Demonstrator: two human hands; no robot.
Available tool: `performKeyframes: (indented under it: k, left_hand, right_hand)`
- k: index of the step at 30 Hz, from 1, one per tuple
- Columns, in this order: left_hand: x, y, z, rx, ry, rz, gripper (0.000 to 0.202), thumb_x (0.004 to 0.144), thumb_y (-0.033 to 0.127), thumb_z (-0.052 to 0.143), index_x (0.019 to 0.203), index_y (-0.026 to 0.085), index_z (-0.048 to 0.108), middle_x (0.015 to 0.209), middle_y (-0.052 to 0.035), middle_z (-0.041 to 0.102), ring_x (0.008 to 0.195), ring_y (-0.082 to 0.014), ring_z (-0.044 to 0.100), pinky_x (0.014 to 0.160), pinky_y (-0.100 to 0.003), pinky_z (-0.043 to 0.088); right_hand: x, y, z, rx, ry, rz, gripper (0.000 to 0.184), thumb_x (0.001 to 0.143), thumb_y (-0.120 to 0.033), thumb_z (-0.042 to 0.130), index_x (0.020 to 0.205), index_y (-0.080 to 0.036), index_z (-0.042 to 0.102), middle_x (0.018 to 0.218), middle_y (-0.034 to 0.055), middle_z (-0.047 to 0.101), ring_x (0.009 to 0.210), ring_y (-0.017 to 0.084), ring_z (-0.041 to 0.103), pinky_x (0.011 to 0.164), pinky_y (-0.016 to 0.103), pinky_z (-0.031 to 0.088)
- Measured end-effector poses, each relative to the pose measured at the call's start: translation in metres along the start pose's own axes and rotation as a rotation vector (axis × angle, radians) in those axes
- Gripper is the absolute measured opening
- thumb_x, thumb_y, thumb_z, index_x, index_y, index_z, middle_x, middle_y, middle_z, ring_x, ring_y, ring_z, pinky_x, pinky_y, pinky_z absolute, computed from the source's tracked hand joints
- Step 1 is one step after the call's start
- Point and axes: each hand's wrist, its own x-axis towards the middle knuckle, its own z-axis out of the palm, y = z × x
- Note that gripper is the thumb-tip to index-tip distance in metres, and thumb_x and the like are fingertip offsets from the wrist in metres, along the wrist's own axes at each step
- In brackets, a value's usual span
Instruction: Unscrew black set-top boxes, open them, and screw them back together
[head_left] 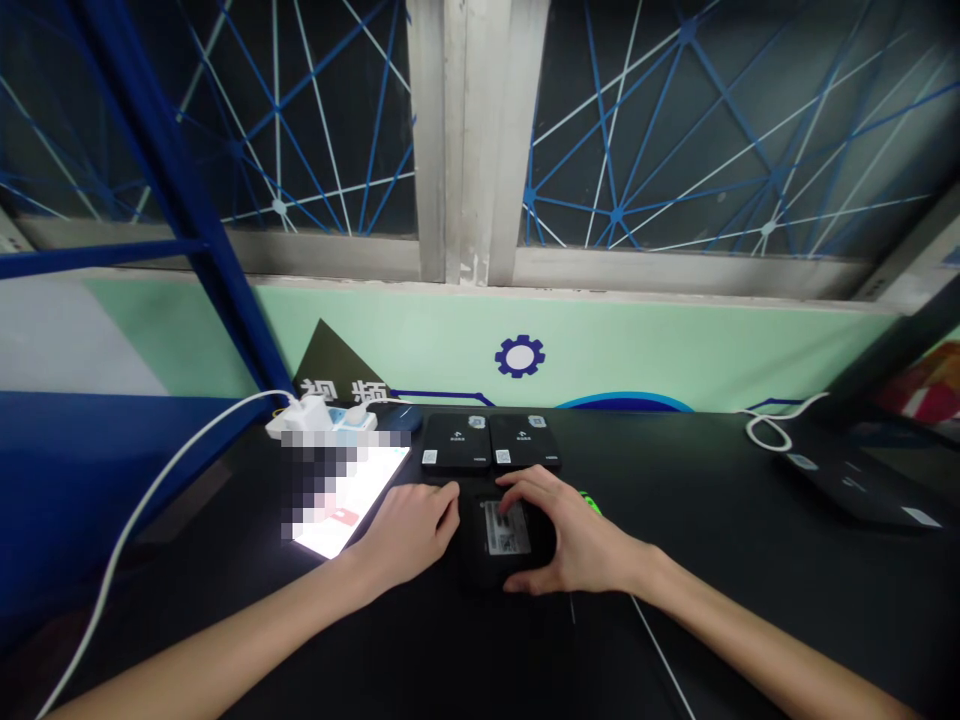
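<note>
A flat black box (480, 570) with a silver printed label (508, 528) lies in front of me on the dark desk. My right hand (574, 540) grips it from the right, the thumb along the near side and the fingers over the far part and label. My left hand (412, 530) is closed beside the box's left edge, fingers curled; whatever they hold, if anything, is hidden. Two similar black boxes, the left one (456, 442) and the right one (525, 441), lie side by side just beyond, each with small stickers.
A lit phone-like screen (375, 490), partly pixelated, lies left of my left hand. Behind it stands a white power strip (352, 422) with a plugged-in charger (306, 420) and white cable. Something bright green (590, 502) shows behind my right hand. Another black device (862, 487) lies far right.
</note>
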Motion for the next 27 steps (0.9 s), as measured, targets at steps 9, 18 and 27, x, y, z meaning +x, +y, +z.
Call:
performKeyframes:
  k: [9,18,27]
  left_hand:
    - [0.0003,-0.0009,0.0018,0.004,0.002,0.004,0.026,0.100,0.023,0.036,0.079,0.021,0.053,0.067,-0.0018,0.065,0.058,-0.0195,0.062,0.051,-0.029,0.023]
    - [0.0003,-0.0004,0.0007,-0.003,0.000,0.005,0.027,0.100,0.023,0.036,0.078,0.021,0.052,0.066,-0.0014,0.065,0.056,-0.0195,0.061,0.051,-0.029,0.023]
    - [0.0004,0.0006,-0.0005,-0.006,0.004,0.002,0.027,0.100,0.023,0.037,0.078,0.021,0.053,0.067,-0.0017,0.065,0.058,-0.0196,0.062,0.051,-0.029,0.024]
  right_hand:
    - [-0.0012,0.0040,-0.0043,-0.012,-0.053,-0.015,0.070,0.060,-0.046,0.086,0.122,-0.025,0.059,0.144,0.0104,0.048,0.132,0.032,0.045,0.107,0.048,0.039]
    - [0.0012,-0.0014,-0.0041,0.024,0.025,-0.037,0.066,0.054,-0.035,0.088,0.112,-0.024,0.056,0.128,0.0084,0.056,0.117,0.029,0.052,0.096,0.042,0.046]
    - [0.0018,-0.0012,-0.0033,0.002,0.018,-0.011,0.068,0.059,-0.048,0.087,0.116,-0.024,0.059,0.129,0.0098,0.058,0.116,0.029,0.056,0.096,0.044,0.048]
